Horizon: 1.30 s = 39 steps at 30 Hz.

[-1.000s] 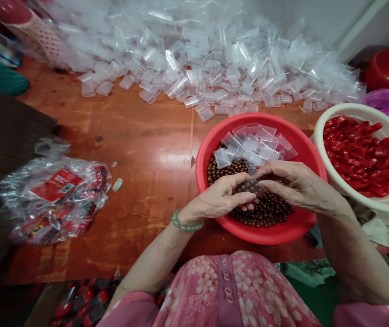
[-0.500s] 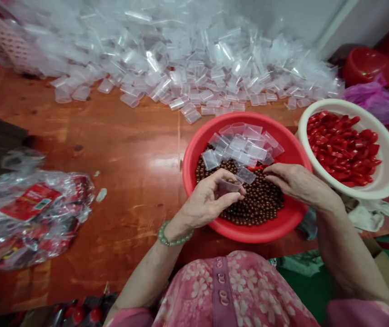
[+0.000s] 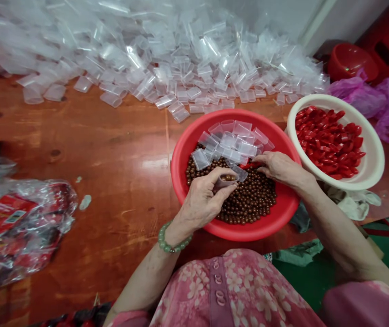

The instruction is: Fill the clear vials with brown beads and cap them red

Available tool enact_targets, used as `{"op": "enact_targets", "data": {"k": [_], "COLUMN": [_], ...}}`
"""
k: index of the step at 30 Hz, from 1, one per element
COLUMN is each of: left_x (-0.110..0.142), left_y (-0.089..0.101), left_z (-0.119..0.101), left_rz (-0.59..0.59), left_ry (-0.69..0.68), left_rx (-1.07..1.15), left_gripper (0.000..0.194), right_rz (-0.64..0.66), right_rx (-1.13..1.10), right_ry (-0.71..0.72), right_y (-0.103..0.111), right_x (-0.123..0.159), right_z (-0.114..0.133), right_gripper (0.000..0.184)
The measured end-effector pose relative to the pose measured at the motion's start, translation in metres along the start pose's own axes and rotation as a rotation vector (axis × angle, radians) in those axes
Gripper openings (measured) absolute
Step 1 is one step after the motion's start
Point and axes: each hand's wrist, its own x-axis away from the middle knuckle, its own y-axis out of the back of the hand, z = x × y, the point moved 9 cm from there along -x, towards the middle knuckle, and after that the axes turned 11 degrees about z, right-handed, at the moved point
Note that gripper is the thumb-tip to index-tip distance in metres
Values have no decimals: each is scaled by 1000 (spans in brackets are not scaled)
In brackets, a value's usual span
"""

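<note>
A red bowl (image 3: 187, 152) in front of me holds small brown balls (image 3: 252, 200) and a heap of clear plastic capsules (image 3: 235, 143). My left hand (image 3: 203, 200), with a green bead bracelet on the wrist, is closed around a clear capsule (image 3: 226, 180) with brown balls inside, held over the bowl. Reaching to the bowl's right side, my right hand (image 3: 278, 167) has its fingers pinched on a small red cap (image 3: 247, 165) lying beside the clear capsules.
A cream bowl (image 3: 371, 170) of red caps stands to the right. A large heap of clear capsules (image 3: 153, 59) covers the back of the wooden table (image 3: 112, 150). A clear plastic bag with red packaging (image 3: 17, 227) lies left. Purple bags (image 3: 381, 100) and a red basin (image 3: 351, 61) sit far right.
The hands, joined on one capsule a second ago, have parted. The left hand keeps the filled capsule; the right hand has reached right onto a red cap. The view shifted right.
</note>
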Motion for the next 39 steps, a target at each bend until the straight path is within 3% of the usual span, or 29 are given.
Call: {"op": "enact_targets", "data": {"k": [7,15,17,21,23,28,34,39], "left_x": [0,-1,-1,-2,-2,1,3,1], "left_y": [11,9,9,7,5,2,10,9], "left_z": [4,7,6,5,1,-4,3,-1], "left_rz": [-57,-25,-32,-47,-29,7,-84,-62], "left_ry": [40,30,11,-9,-37,-63,-17,-37], "left_rx": [-4,-64,-51,62,141,261,258,258], "left_gripper": [21,21,18,20,19,18,17,18], "right_rz": [8,-49,-27,93,161,342,247,239], "right_rx": [99,-45,-191,-856,-1074,-1278,-1431,-1561], "right_ry": [-83,23,111,312,350,423,401,380], "right_y": [-10,-1,0,-2,-4,-11,-11,-19], "right_x": [-9,11,22,37,39,35,27,25], "right_z": [7,2,8,32,46,83,96,97], "right_gripper": [41,22,28,40,42,45,41,41]}}
